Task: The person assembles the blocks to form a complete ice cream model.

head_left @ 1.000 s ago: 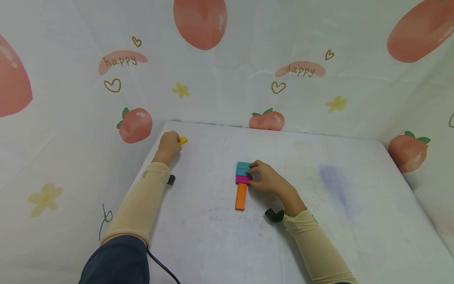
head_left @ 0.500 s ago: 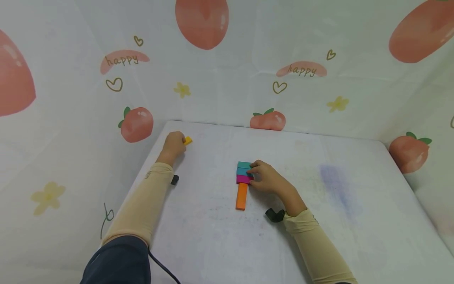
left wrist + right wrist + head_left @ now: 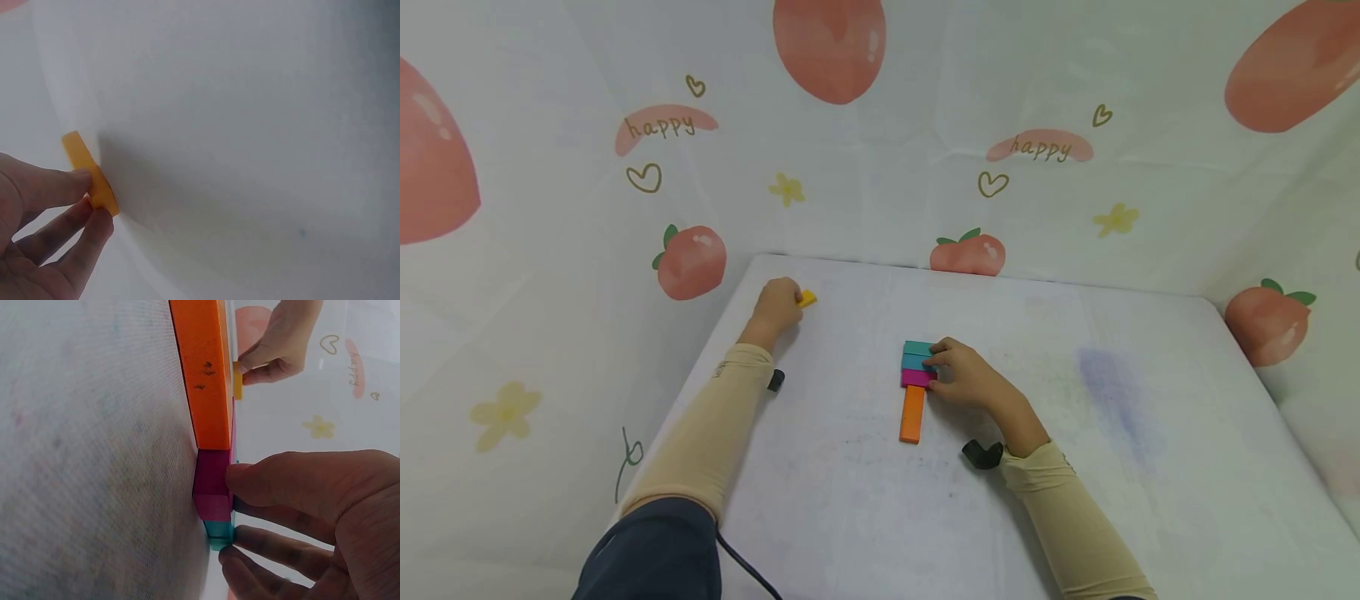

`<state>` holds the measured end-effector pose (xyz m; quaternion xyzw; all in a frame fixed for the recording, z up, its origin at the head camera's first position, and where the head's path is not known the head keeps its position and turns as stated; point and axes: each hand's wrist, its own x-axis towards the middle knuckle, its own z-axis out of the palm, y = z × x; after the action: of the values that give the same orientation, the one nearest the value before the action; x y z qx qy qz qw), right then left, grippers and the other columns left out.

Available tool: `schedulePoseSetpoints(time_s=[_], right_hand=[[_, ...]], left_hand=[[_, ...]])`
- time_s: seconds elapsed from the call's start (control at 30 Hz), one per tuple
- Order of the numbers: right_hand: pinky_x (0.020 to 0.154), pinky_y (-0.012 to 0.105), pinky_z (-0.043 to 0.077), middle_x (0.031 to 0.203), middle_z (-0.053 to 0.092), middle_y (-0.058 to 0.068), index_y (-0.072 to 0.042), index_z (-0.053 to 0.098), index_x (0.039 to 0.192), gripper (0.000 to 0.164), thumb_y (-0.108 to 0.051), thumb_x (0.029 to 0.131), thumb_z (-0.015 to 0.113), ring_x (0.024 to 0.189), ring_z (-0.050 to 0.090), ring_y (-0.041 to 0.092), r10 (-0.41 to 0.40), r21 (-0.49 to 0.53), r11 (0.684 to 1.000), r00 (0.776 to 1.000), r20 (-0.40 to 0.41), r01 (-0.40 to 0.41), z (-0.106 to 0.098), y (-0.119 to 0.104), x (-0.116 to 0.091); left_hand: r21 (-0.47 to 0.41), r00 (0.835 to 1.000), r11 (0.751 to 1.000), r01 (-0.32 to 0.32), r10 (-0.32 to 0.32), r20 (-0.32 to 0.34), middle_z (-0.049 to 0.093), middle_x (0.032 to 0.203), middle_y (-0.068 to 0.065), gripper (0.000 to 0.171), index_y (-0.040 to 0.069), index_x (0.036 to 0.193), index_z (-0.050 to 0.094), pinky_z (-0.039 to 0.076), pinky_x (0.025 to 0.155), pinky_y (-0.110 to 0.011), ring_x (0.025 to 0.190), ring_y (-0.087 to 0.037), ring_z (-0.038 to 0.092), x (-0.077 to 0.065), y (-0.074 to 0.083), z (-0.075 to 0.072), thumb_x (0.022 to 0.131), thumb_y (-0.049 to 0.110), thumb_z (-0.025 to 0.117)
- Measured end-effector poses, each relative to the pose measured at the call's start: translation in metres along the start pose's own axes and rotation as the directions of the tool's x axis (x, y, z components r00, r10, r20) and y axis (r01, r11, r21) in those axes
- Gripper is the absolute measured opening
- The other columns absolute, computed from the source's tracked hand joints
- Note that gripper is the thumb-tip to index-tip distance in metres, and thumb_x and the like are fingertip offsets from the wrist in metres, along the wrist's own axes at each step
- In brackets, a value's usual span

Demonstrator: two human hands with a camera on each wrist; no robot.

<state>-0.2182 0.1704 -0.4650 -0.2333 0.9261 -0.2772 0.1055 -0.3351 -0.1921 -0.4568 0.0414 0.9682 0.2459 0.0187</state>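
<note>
My left hand pinches a yellow block between thumb and fingertips, near the table's far left corner. In the left wrist view the block is tilted. In the middle of the table, a green block, a blue block and a magenta block lie crosswise, side by side. An orange block runs lengthwise from the magenta one towards me. My right hand touches the right ends of the crosswise blocks. Its thumb is on the magenta block, its fingertips by the blue and green ones.
The white table has a bluish stain on the right. A peach-printed cloth hangs behind it. Black wrist cameras sit beside both wrists, and a black cable runs by the left sleeve.
My left hand has moved a little to the right with the yellow block. The right hand and the coloured blocks under it stay practically in place.
</note>
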Motion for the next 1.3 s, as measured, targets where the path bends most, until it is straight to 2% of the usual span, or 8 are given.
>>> schedulePoseSetpoints(time_s=[0.2, 0.47, 0.7, 1.07, 1.3], right_hand=[[0.118, 0.054, 0.046, 0.142, 0.061, 0.021, -0.001, 0.074, 0.131, 0.038, -0.015, 0.096, 0.074, 0.134, 0.058, 0.038, -0.017, -0.002, 1.0, 1.0, -0.007, 0.017, 0.0, 0.001, -0.001], [0.117, 0.055, 0.046, 0.143, 0.061, 0.021, -0.001, 0.074, 0.13, 0.037, -0.014, 0.096, 0.074, 0.134, 0.058, 0.039, -0.031, -0.003, 1.0, 0.999, -0.015, 0.031, 0.001, 0.002, 0.0], [0.118, 0.054, 0.046, 0.142, 0.061, 0.02, -0.001, 0.074, 0.13, 0.038, -0.015, 0.095, 0.075, 0.134, 0.058, 0.037, -0.021, 0.0, 1.0, 1.0, -0.014, 0.021, 0.003, 0.003, -0.001], [0.117, 0.054, 0.047, 0.142, 0.061, 0.021, 0.0, 0.075, 0.13, 0.038, -0.014, 0.095, 0.074, 0.133, 0.059, 0.038, -0.037, 0.005, 0.999, 0.999, -0.018, 0.037, 0.003, 0.002, -0.001], [0.117, 0.055, 0.047, 0.141, 0.061, 0.022, 0.001, 0.075, 0.129, 0.037, -0.013, 0.095, 0.074, 0.133, 0.059, 0.039, -0.043, 0.003, 0.999, 0.999, -0.023, 0.043, 0.002, 0.002, -0.001]], left_hand=[[0.009, 0.999, 1.0, -0.027, 0.027, 0.022, 0.069, 0.129, -0.031, 0.035, -0.014, 0.124, 0.068, 0.053, 0.109, -0.054, 0.12, -0.043, 0.065, 0.003, 0.005, 0.002, 0.089, -0.009, 0.068], [0.014, 0.999, 1.0, -0.02, 0.02, 0.036, 0.069, 0.128, -0.028, 0.036, -0.012, 0.125, 0.069, 0.052, 0.11, -0.052, 0.119, -0.041, 0.063, 0.001, 0.016, 0.008, 0.089, -0.008, 0.069], [0.02, 0.997, 0.998, -0.057, 0.056, 0.044, 0.07, 0.128, -0.028, 0.036, -0.011, 0.125, 0.069, 0.053, 0.11, -0.052, 0.12, -0.041, 0.065, 0.002, 0.023, 0.013, 0.089, -0.008, 0.069], [0.017, 0.995, 0.997, -0.07, 0.069, 0.072, 0.069, 0.13, -0.027, 0.037, -0.011, 0.126, 0.069, 0.051, 0.112, -0.051, 0.123, -0.04, 0.064, -0.002, 0.038, 0.018, 0.09, -0.009, 0.068], [0.018, 0.992, 0.995, -0.103, 0.101, 0.072, 0.07, 0.129, -0.026, 0.035, -0.01, 0.124, 0.07, 0.052, 0.112, -0.05, 0.122, -0.04, 0.064, -0.001, 0.042, 0.024, 0.089, -0.009, 0.069]])
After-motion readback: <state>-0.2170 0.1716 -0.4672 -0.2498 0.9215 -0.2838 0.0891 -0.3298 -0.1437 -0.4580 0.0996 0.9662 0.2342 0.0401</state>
